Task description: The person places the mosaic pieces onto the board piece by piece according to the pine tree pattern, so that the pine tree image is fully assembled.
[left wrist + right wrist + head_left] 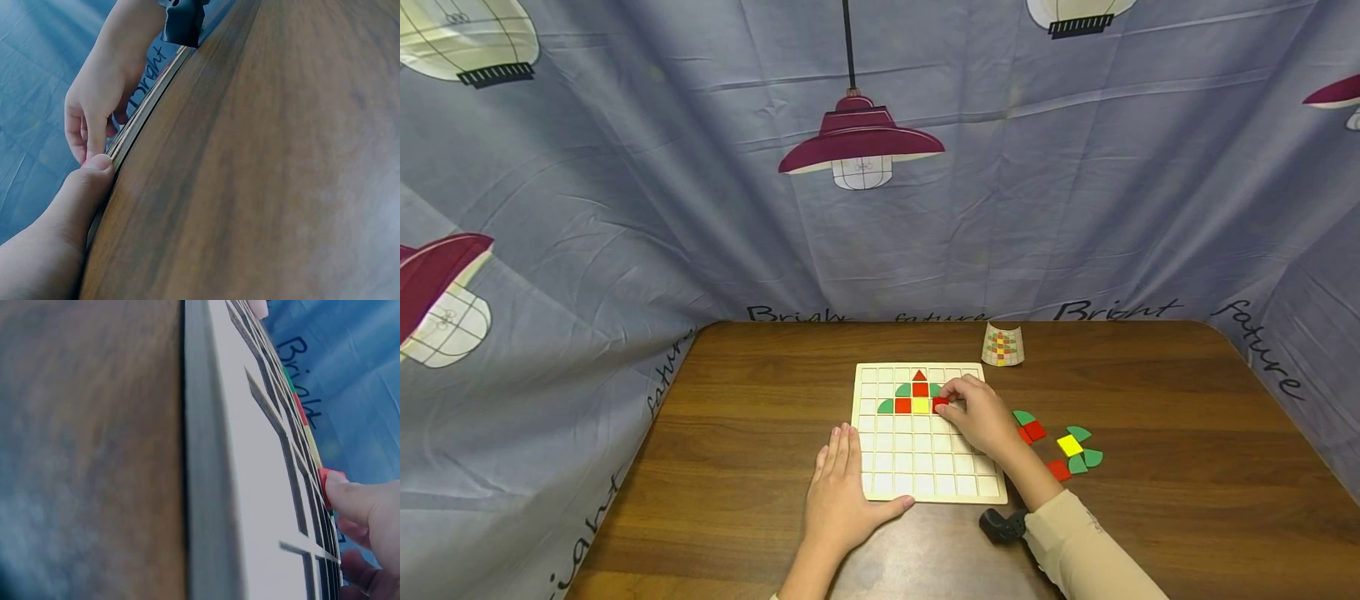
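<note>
A pale wooden grid board (917, 462) lies on the table. In its upper rows sit a red triangle (919, 376), a red square (921, 389) below it, green quarter-circle tiles (886, 407), another red square (902, 406) and a yellow square (921, 406). My right hand (981, 414) pinches a red square tile (325, 484) between thumb and finger, just right of the yellow one, in the same row. My left hand (838, 504) rests at the board's lower left corner, fingers straight along the left edge, thumb (98, 162) at the near edge.
Loose tiles lie right of the board: a yellow square (1070, 446), red squares (1035, 430) and several green quarter-circles (1093, 457). A curved pattern card (1003, 345) stands behind the board's right corner. A black wrist device (1002, 527) is by the right sleeve. Curtains surround the brown table (752, 433).
</note>
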Motion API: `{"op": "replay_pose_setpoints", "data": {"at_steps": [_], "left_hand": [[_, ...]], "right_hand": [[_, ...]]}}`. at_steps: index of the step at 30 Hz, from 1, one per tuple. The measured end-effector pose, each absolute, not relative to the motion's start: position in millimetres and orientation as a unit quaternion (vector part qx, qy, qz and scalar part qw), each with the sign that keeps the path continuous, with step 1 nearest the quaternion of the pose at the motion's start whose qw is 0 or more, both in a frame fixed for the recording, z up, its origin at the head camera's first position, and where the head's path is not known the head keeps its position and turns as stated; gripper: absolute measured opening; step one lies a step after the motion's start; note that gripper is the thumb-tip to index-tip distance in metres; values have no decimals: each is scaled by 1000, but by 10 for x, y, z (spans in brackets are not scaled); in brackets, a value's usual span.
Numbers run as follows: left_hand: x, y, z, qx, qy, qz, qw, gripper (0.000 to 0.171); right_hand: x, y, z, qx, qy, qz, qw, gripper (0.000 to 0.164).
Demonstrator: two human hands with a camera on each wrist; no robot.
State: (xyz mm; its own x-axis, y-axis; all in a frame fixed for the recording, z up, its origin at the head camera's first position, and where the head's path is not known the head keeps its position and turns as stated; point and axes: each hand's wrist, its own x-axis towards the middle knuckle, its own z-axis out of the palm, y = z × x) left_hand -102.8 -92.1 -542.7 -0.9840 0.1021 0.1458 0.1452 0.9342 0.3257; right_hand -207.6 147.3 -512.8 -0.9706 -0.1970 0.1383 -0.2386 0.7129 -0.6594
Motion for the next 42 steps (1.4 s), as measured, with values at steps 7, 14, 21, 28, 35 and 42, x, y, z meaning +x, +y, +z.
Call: {"op": "replay_pose_setpoints", "data": {"at_steps": [7, 14, 21, 28, 35, 42], "left_hand": [[-1031, -922, -5420, -64, -982, -169, 63, 132], [-1030, -920, -5419, -63, -982, -167, 62, 133], [-1030, -920, -5424, -63, -981, -170, 63, 132], [-1027, -924, -5421, -63, -982, -165, 63, 132], [-1020, -923, -5409, -63, -982, -168, 62, 132], [-1019, -927, -5409, -64, -982, -164, 64, 132]], "right_hand": [[-2074, 1467, -5135, 116, -930, 348, 31, 16], [-2060, 1460, -5127, 113, -933, 340, 22, 20], [-2058, 1462, -5133, 119, -935, 333, 28, 16], [-2057, 1460, -5137, 125, -932, 338, 30, 11], [-2043, 1459, -5127, 128, -932, 338, 31, 7], [-1998, 1490, -5082, 141, -934, 329, 20, 8]]}}
